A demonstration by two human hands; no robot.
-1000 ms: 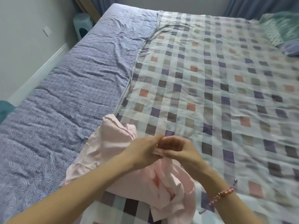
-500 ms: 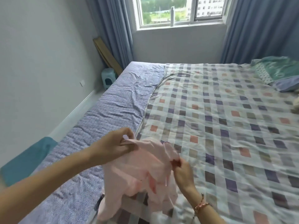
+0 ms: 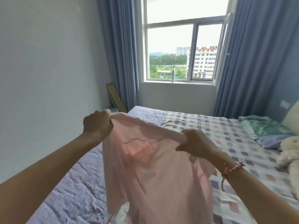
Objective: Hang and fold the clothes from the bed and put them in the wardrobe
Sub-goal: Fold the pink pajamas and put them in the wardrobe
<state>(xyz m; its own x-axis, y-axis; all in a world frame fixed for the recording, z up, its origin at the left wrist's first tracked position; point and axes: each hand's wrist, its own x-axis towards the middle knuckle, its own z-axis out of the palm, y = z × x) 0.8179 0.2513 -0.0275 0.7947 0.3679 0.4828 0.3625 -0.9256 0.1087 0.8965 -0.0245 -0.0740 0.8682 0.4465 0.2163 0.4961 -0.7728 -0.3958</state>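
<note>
Pink garment [image 3: 155, 172] between 2 gripping hands

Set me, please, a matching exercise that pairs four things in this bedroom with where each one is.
1. pink garment
2. bottle
3. plush toy
4. bracelet

A. on the window sill
B. on the checked cover, at the right edge of the view
C. round the wrist of the right hand
D. held up by the left hand and the right hand

Pairs: 1-D, 2-A, 3-B, 4-C
</note>
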